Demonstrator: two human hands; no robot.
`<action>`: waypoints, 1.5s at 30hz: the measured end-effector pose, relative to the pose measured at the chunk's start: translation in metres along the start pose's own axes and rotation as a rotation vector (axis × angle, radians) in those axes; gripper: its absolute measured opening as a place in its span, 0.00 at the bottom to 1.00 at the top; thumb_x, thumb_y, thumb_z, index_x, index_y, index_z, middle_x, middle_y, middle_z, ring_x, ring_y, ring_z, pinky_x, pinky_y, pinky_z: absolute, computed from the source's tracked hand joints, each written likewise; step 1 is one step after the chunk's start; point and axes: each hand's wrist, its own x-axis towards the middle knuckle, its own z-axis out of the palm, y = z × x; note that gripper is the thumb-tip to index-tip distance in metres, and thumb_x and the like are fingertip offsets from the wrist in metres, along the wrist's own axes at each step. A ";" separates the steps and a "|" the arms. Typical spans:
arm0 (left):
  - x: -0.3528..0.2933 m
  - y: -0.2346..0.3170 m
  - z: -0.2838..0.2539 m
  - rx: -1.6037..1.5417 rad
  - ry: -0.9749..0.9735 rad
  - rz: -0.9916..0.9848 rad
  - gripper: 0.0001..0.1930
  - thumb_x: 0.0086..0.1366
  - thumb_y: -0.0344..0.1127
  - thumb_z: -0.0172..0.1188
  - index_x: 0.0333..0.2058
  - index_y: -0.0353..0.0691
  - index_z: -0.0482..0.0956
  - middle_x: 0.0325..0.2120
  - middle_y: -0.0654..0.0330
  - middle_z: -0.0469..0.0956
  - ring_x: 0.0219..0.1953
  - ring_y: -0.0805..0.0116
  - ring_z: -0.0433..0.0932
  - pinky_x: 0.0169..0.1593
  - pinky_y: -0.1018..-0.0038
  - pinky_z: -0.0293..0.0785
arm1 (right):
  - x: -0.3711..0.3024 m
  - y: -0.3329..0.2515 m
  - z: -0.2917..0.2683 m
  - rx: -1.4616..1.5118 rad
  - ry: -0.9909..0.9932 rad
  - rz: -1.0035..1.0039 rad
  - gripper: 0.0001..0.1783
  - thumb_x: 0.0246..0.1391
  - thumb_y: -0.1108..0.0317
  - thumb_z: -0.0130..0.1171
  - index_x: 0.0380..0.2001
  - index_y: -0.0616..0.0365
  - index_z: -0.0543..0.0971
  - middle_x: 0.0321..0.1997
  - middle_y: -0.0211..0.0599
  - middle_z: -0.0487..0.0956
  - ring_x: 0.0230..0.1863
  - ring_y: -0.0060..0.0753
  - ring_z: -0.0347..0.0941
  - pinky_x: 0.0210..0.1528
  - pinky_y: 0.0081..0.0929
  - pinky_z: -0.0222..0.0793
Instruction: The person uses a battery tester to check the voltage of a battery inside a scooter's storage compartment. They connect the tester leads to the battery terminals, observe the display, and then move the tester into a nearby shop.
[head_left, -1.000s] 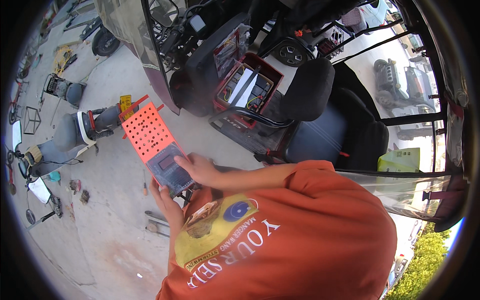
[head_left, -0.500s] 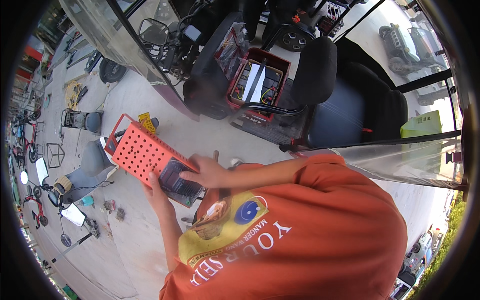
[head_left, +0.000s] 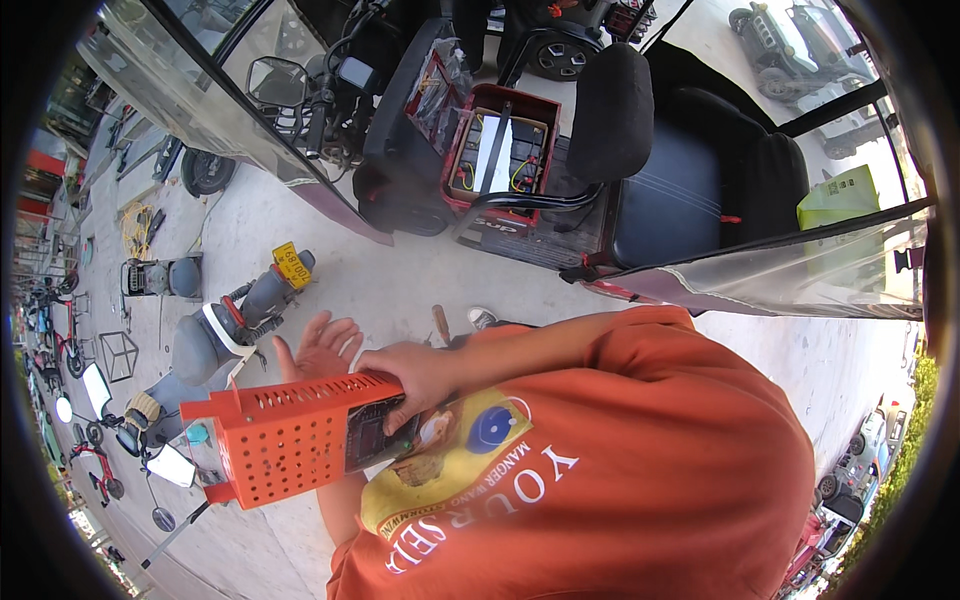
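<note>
An orange perforated metal case (head_left: 284, 447) with a black panel (head_left: 368, 432) at one end is held close in front of my shirt. My right hand (head_left: 423, 376) grips the panel end, fingers over the top edge and thumb on the dark face. Beyond the case, my left hand (head_left: 322, 347) shows with its fingers spread and nothing in them. The case hides part of my left forearm. Ahead, inside a three-wheeled vehicle, a red open box (head_left: 547, 148) holds dark batteries (head_left: 525, 160) with yellow wires and a strap across them.
A black seat (head_left: 665, 215) and padded backrest (head_left: 610, 112) are beside the battery box. A grey scooter (head_left: 205, 345) with a yellow plate (head_left: 293, 265) stands to the left. Clear plastic side curtains (head_left: 800, 270) hang from the vehicle frame. A wooden-handled tool (head_left: 440, 322) is near my shoe.
My left hand has let go of the orange case and opened beyond it. The case has turned and come lower, held by my right hand. The view has shifted slightly.
</note>
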 end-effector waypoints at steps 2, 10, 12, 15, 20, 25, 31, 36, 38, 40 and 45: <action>-0.002 -0.014 0.014 0.039 0.008 -0.066 0.38 0.72 0.65 0.36 0.58 0.32 0.67 0.52 0.42 0.73 0.54 0.52 0.74 0.63 0.58 0.66 | 0.001 -0.004 0.001 -0.029 -0.012 -0.010 0.49 0.29 0.40 0.79 0.50 0.60 0.70 0.43 0.47 0.79 0.47 0.54 0.76 0.47 0.41 0.71; -0.021 -0.039 0.083 0.230 0.179 -0.163 0.38 0.71 0.65 0.37 0.58 0.31 0.66 0.55 0.40 0.70 0.59 0.51 0.70 0.65 0.59 0.63 | -0.005 -0.012 0.003 -0.019 0.066 -0.131 0.49 0.29 0.40 0.78 0.48 0.63 0.70 0.47 0.48 0.76 0.50 0.52 0.74 0.53 0.40 0.69; -0.023 -0.038 0.089 0.270 0.181 -0.158 0.39 0.71 0.66 0.34 0.59 0.32 0.65 0.55 0.41 0.70 0.58 0.53 0.71 0.64 0.62 0.63 | -0.006 -0.022 0.000 -0.036 0.027 -0.101 0.48 0.27 0.45 0.80 0.49 0.61 0.71 0.48 0.47 0.76 0.51 0.51 0.73 0.53 0.40 0.69; -0.030 -0.035 0.094 0.324 0.203 -0.158 0.40 0.71 0.67 0.34 0.60 0.32 0.64 0.55 0.40 0.70 0.58 0.52 0.71 0.64 0.62 0.63 | -0.007 -0.019 0.005 -0.046 0.002 -0.146 0.48 0.26 0.47 0.81 0.49 0.61 0.71 0.48 0.46 0.76 0.51 0.50 0.73 0.52 0.40 0.69; -0.033 -0.040 0.089 0.375 0.256 -0.159 0.41 0.70 0.68 0.33 0.61 0.32 0.62 0.55 0.40 0.70 0.57 0.52 0.71 0.64 0.62 0.64 | -0.005 -0.020 0.010 -0.050 -0.010 -0.216 0.47 0.24 0.47 0.81 0.46 0.60 0.71 0.45 0.46 0.77 0.49 0.50 0.74 0.51 0.39 0.68; -0.036 -0.041 0.083 0.259 0.150 -0.210 0.41 0.71 0.67 0.31 0.61 0.32 0.62 0.55 0.38 0.69 0.57 0.51 0.71 0.64 0.62 0.64 | -0.001 -0.019 0.019 -0.109 -0.022 -0.289 0.45 0.25 0.43 0.79 0.42 0.61 0.71 0.41 0.47 0.77 0.46 0.51 0.75 0.50 0.41 0.67; -0.040 -0.029 0.088 0.067 0.324 -0.341 0.37 0.73 0.63 0.32 0.59 0.32 0.65 0.54 0.46 0.70 0.57 0.56 0.70 0.63 0.64 0.65 | -0.009 -0.020 0.019 -0.165 -0.067 -0.364 0.40 0.33 0.40 0.74 0.38 0.63 0.72 0.39 0.46 0.75 0.42 0.51 0.73 0.47 0.40 0.67; -0.033 -0.053 0.070 -0.209 0.536 -0.445 0.34 0.75 0.60 0.30 0.56 0.31 0.68 0.50 0.49 0.72 0.54 0.58 0.72 0.62 0.66 0.65 | -0.017 -0.013 -0.016 -0.329 -0.052 -0.326 0.41 0.39 0.38 0.70 0.44 0.63 0.73 0.46 0.44 0.73 0.47 0.47 0.70 0.48 0.39 0.67; -0.029 -0.058 0.080 -0.307 0.670 -0.482 0.34 0.76 0.58 0.29 0.55 0.30 0.69 0.48 0.51 0.73 0.52 0.59 0.73 0.61 0.66 0.65 | -0.019 -0.018 -0.051 -0.315 -0.038 -0.351 0.39 0.40 0.39 0.69 0.44 0.61 0.74 0.47 0.45 0.72 0.48 0.48 0.70 0.48 0.40 0.68; -0.022 -0.064 0.084 -0.094 0.517 -0.431 0.32 0.77 0.56 0.29 0.52 0.30 0.71 0.45 0.52 0.74 0.49 0.59 0.73 0.60 0.65 0.64 | -0.019 -0.007 -0.100 -0.377 0.026 -0.387 0.32 0.43 0.41 0.69 0.41 0.57 0.77 0.48 0.44 0.72 0.47 0.47 0.70 0.44 0.38 0.70; 0.021 -0.110 0.075 0.332 0.166 -0.135 0.36 0.73 0.63 0.33 0.35 0.31 0.76 0.28 0.54 0.74 0.38 0.60 0.71 0.63 0.59 0.52 | 0.025 0.100 -0.280 -0.672 0.004 0.074 0.14 0.60 0.55 0.55 0.39 0.52 0.81 0.38 0.37 0.78 0.44 0.44 0.74 0.47 0.40 0.73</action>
